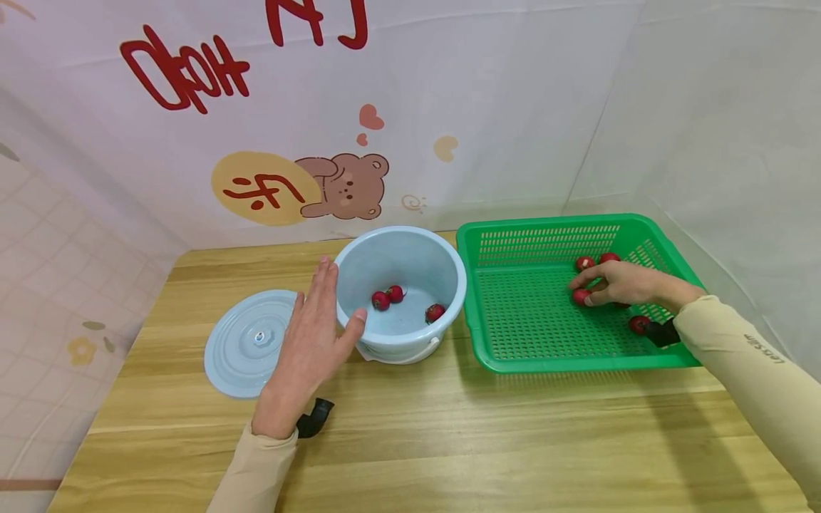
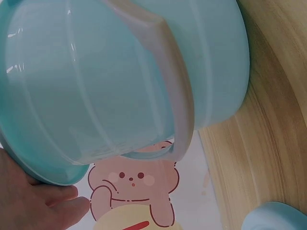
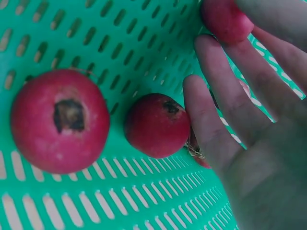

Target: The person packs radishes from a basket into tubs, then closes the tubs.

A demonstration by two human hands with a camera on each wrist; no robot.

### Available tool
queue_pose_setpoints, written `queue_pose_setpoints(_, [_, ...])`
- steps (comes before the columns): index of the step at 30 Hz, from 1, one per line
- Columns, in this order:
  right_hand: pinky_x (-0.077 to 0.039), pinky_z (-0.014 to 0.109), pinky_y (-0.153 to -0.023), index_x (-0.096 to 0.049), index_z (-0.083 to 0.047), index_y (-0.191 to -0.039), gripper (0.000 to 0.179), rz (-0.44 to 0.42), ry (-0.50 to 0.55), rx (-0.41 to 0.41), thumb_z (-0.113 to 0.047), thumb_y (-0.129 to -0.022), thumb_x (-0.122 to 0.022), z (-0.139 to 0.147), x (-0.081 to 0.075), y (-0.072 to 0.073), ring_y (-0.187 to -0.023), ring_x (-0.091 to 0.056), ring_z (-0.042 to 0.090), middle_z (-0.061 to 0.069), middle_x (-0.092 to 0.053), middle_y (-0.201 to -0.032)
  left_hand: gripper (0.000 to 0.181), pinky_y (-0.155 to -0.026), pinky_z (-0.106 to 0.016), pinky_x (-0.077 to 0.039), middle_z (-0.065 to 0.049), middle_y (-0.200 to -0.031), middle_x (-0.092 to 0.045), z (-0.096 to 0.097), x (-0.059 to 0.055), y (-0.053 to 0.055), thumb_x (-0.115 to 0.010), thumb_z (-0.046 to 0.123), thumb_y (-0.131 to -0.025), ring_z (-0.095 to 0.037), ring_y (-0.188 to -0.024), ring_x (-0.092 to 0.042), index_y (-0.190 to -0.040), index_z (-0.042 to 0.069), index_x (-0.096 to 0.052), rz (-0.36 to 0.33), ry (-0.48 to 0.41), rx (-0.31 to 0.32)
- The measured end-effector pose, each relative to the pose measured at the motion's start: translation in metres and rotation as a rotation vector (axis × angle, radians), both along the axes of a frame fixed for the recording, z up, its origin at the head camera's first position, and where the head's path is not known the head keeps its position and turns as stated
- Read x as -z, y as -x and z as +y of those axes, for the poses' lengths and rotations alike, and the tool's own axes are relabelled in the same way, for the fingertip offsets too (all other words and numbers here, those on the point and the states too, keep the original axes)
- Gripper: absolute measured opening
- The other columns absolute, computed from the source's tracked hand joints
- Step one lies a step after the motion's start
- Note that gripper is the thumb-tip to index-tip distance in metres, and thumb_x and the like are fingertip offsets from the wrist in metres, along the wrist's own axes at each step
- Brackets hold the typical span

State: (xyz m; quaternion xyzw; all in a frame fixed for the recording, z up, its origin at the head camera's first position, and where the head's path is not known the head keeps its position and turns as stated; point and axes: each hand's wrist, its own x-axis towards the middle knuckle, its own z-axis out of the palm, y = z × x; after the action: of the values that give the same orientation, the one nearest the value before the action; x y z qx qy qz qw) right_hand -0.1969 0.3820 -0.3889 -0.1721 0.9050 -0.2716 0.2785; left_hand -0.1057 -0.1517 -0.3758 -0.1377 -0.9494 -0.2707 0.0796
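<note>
My right hand [image 1: 625, 283] reaches down into the green plastic basket [image 1: 516, 306] and pinches a red radish [image 1: 581, 297] between thumb and fingers. In the right wrist view, that radish [image 3: 224, 20] shows at the fingertips, with a larger loose radish [image 3: 60, 120] and another radish [image 3: 156, 125] near the hand. My left hand [image 1: 313, 340] lies with straight fingers along the left rim of the light blue bucket [image 1: 365, 267]. Several radishes [image 1: 381, 301] lie on the bucket's floor. The left wrist view has the left fingers [image 2: 62, 203] at the bucket's rim.
A round light blue lid [image 1: 240, 356] lies on the wooden table [image 1: 449, 434], left of the bucket and partly behind the left hand. The bucket's pale handle [image 1: 410, 354] hangs down in front. A white curtain [image 1: 513, 107] with a bear drawing [image 1: 353, 185] stands behind.
</note>
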Motion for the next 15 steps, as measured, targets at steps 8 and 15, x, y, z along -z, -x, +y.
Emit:
queue_pose_setpoints(8, [-0.055, 0.051, -0.095, -0.064, 0.003, -0.135, 0.038, 0.019, 0.003, -0.001, -0.009, -0.100, -0.067, 0.000, -0.001, -0.001, -0.120, -0.063, 0.044, 0.031, -0.058, -0.139, 0.083, -0.124, -0.063, -0.013, -0.003, -0.174, -0.004, 0.000, 0.000, -0.001, -0.048, 0.050, -0.104, -0.023, -0.160, -0.008, -0.165, 0.002, -0.018, -0.001, -0.001, 0.000])
queue_pose_setpoints(15, [-0.053, 0.036, -0.083, -0.066, -0.004, -0.137, 0.038, 0.103, -0.020, 0.052, -0.016, -0.101, -0.068, -0.001, -0.016, -0.007, -0.108, -0.064, 0.030, 0.018, -0.066, -0.133, 0.084, -0.124, -0.063, -0.013, -0.005, -0.174, -0.006, 0.000, 0.001, 0.000, -0.048, 0.050, -0.104, -0.023, -0.160, -0.008, -0.165, 0.002, -0.017, 0.001, -0.008, 0.001])
